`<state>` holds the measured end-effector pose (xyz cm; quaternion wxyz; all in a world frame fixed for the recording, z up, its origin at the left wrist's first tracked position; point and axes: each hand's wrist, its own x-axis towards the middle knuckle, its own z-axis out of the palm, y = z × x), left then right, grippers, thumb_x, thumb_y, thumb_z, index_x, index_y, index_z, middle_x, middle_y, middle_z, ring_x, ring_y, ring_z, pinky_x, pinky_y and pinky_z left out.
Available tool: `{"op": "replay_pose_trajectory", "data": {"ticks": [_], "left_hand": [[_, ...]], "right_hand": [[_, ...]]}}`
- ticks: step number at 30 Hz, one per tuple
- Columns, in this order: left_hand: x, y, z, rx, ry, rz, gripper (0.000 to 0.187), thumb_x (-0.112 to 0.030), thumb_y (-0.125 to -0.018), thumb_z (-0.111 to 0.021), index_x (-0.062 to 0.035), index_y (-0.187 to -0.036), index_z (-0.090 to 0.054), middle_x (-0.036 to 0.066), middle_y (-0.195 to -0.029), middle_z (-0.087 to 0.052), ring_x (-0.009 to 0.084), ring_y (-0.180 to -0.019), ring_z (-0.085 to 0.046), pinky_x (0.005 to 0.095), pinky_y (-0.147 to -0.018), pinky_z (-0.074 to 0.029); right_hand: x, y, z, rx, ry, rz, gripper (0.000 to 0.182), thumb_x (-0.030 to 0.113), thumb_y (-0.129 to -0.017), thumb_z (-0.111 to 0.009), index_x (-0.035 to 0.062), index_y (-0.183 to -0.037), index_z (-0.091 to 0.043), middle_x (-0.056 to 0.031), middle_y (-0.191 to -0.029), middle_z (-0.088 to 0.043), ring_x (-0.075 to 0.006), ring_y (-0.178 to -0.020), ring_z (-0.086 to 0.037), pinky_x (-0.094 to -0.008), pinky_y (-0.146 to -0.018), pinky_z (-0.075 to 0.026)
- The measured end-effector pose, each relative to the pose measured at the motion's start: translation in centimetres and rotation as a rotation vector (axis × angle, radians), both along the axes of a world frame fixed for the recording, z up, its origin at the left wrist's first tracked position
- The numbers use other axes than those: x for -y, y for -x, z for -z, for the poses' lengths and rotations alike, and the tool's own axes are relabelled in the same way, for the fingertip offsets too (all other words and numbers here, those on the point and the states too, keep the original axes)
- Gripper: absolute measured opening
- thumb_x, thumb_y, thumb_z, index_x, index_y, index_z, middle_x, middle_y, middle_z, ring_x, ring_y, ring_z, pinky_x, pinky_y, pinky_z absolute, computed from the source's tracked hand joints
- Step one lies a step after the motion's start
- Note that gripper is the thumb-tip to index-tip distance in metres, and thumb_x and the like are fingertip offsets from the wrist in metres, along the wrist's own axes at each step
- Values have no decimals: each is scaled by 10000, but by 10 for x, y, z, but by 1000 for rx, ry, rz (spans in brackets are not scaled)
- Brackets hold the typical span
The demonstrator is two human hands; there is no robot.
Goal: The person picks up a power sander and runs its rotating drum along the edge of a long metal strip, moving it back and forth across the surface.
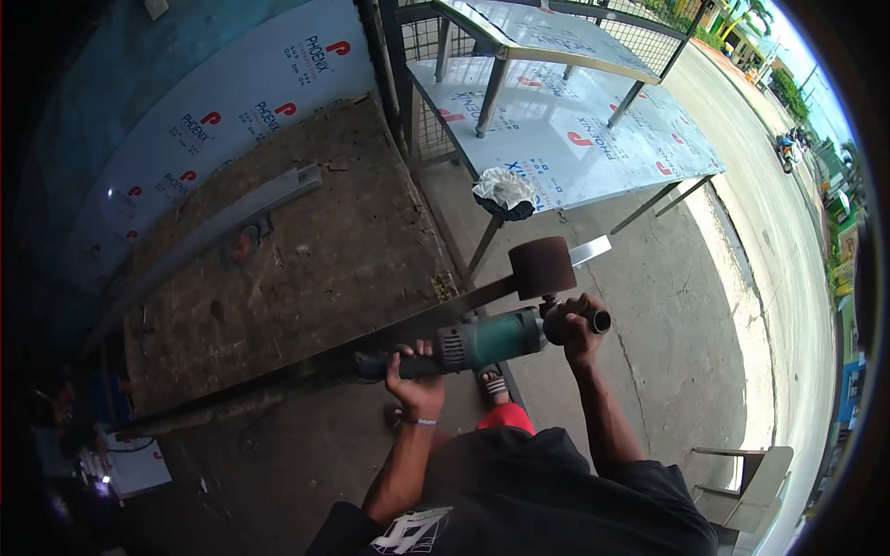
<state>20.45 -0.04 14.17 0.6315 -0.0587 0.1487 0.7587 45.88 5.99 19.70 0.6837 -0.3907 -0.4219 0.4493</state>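
Both my hands are closed around a green drum sander (502, 339), a hand-held power tool lying across the view in front of my body. My left hand (414, 382) grips its black rear handle (378, 365). Up front, my right hand (581, 332) is wrapped around the dark tube-shaped side handle (601, 322). The brown abrasive drum (542, 268) overlaps a long metal bar (487, 293) that runs along the near edge of the wooden workbench (306, 241). Past the drum, the bar's shiny end (591, 250) sticks out beyond the bench.
On the bench lie another long metal bar (269, 196) and a reddish disc tool (246, 243). Film-covered metal tables (603, 139) stand ahead, a white crumpled bag (505, 189) at their corner. A metal frame piece (746, 486) stands right; a road (732, 139) runs beyond.
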Motion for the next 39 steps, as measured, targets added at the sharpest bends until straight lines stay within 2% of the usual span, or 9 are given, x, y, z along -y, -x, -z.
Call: {"op": "replay_pose_trajectory", "data": {"ticks": [8, 15, 16, 20, 22, 24, 34, 36, 39], "left_hand": [[-22, -71, 5, 0, 27, 0, 205, -267, -844, -570, -67, -824, -533, 81, -837, -465, 230, -864, -463, 378, -893, -407], [33, 33, 10, -87, 46, -147, 225, -296, -805, -578, -90, -784, -491, 61, -772, -424, 202, -780, -414, 341, -763, -385], [45, 49, 4, -73, 85, -185, 219, -297, -802, -579, -99, -776, -489, 56, -764, -426, 199, -759, -421, 341, -759, -393], [97, 111, 0, -125, 209, -313, 226, -331, -802, -591, -128, -763, -500, 37, -755, -446, 181, -748, -454, 340, -766, -412], [114, 129, -8, -164, 208, -362, 235, -339, -817, -591, -126, -764, -506, 34, -753, -448, 176, -748, -455, 338, -766, -413], [125, 141, -8, -157, 152, -374, 233, -331, -823, -586, -120, -767, -503, 36, -756, -447, 175, -749, -451, 337, -761, -413], [60, 18, 3, -110, 74, -263, 231, -310, -797, -584, -108, -777, -474, 46, -777, -430, 186, -753, -421, 325, -766, -391], [36, -27, 10, -43, 104, -237, 237, -304, -787, -591, -101, -780, -469, 50, -779, -421, 189, -758, -409, 323, -770, -383], [2, -96, 21, -6, 44, -174, 244, -303, -786, -599, -93, -783, -476, 49, -781, -414, 198, -778, -408, 333, -769, -383]], "right_hand": [[-24, -71, 0, 26, -17, 8, 255, 126, -710, -592, 94, -639, -349, 16, -572, -357, -89, -501, -336, -268, -470, -301], [29, 37, -5, 246, 11, -51, 255, 223, -663, -645, 17, -650, -494, -71, -599, -541, -153, -558, -523, -314, -584, -447], [34, 49, 17, 524, -125, 62, 239, 211, -677, -655, 12, -662, -522, -80, -583, -530, -173, -531, -530, -323, -565, -451], [60, 126, -1, 238, -110, -229, 274, 110, -709, -647, 41, -625, -396, -77, -543, -456, -188, -468, -456, -312, -492, -396], [66, 142, -4, 413, -206, -208, 255, 95, -710, -642, 40, -633, -406, -77, -546, -450, -197, -469, -452, -310, -493, -388], [69, 152, -1, 253, -190, -304, 243, 76, -707, -636, 39, -637, -406, -74, -553, -449, -206, -474, -450, -309, -496, -383], [27, 30, -1, 370, -223, -53, 238, 186, -717, -649, 18, -644, -497, -84, -528, -514, -193, -448, -510, -311, -464, -405], [19, -24, 20, 558, -57, 57, 264, 273, -634, -649, 33, -685, -550, -120, -654, -606, -265, -582, -546, -376, -622, -414], [-4, -95, 28, 510, -34, 111, 269, 270, -609, -651, 42, -678, -525, -110, -676, -610, -267, -617, -531, -381, -658, -391]]}}
